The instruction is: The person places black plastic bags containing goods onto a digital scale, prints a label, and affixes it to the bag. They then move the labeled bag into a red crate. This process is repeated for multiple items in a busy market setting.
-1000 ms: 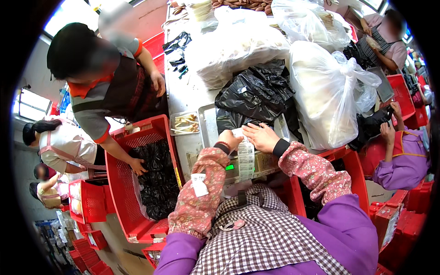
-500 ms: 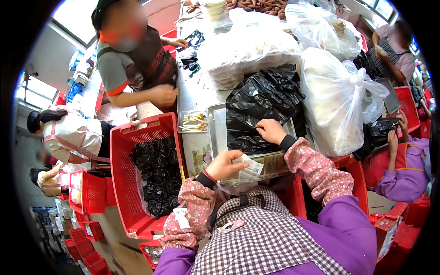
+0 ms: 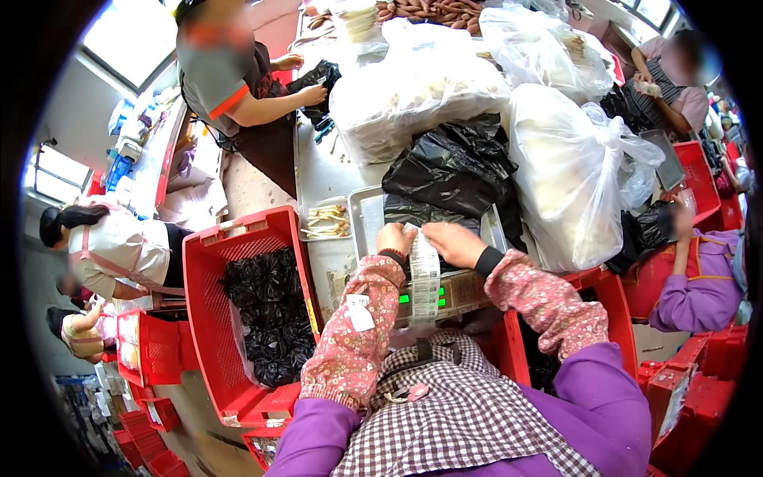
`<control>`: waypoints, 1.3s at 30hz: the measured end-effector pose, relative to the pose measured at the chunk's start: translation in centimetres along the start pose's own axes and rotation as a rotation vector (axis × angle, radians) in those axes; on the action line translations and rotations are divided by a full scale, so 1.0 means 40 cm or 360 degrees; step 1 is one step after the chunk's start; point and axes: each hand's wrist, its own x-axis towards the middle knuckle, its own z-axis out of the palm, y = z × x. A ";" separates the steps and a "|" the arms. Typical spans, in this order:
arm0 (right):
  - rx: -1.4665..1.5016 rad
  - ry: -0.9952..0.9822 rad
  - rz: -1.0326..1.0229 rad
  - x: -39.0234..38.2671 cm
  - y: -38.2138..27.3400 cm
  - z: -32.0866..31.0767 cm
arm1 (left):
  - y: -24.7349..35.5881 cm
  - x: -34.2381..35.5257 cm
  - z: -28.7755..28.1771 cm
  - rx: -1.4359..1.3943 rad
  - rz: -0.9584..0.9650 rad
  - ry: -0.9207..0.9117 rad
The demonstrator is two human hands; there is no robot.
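Note:
My left hand (image 3: 394,237) pinches the top of a long white strip of printed labels (image 3: 424,278), which hangs down over a scale (image 3: 455,292) with green lit displays. My right hand (image 3: 449,242) is beside it, fingers closed at the top of the same strip. Behind both hands, crumpled black plastic bags (image 3: 445,171) lie in and over a metal tray (image 3: 367,219). A small tray of pale thin stems (image 3: 326,219) is left of that tray. A white label (image 3: 358,314) is stuck on my left sleeve.
Red crates, one holding black bundles (image 3: 208,310), stand left and right (image 3: 620,318). Big translucent bags (image 3: 568,183) and brown tubers (image 3: 429,14) cover the table's far part. A co-worker (image 3: 230,95) stands at left with black plastic; others (image 3: 683,294) work at right and far left (image 3: 119,246).
Since half a second ago, my hands have come up and together on the label strip, which now hangs straight. The left co-worker's hands have moved right, onto black plastic.

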 end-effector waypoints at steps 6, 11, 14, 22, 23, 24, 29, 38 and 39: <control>-0.0394 0.0042 -0.0123 -0.031 -0.009 0.036 | -0.066 -0.009 -0.015 -0.0285 0.0002 -0.0131; -0.0453 -0.0064 -0.0077 -0.026 -0.014 0.020 | 0.026 -0.071 -0.152 -0.0288 -0.0256 -0.0691; -0.0422 -0.0087 -0.0115 -0.022 -0.004 0.022 | 0.049 -0.051 -0.088 -0.0136 -0.0317 -0.0628; -0.0330 0.0006 -0.0019 0.011 -0.001 -0.014 | 0.076 -0.315 -0.095 -0.0543 0.0725 -0.0654; -0.0293 0.0187 -0.0089 0.021 -0.001 -0.007 | 0.079 -0.325 -0.112 -0.0534 0.0663 -0.0762; -0.0155 0.0239 0.0013 0.029 0.006 -0.004 | 0.077 -0.322 -0.123 -0.0588 0.0657 -0.0784; 0.0181 0.0187 0.0330 0.062 0.045 -0.019 | 0.097 -0.253 -0.209 -0.0686 0.0773 -0.0818; 0.0202 0.1229 0.0610 0.111 0.085 -0.180 | -0.029 -0.040 -0.044 -0.0438 0.0048 -0.0068; 0.0025 0.1363 0.0413 0.110 0.034 -0.219 | -0.082 -0.021 0.000 -0.0495 -0.0034 -0.0012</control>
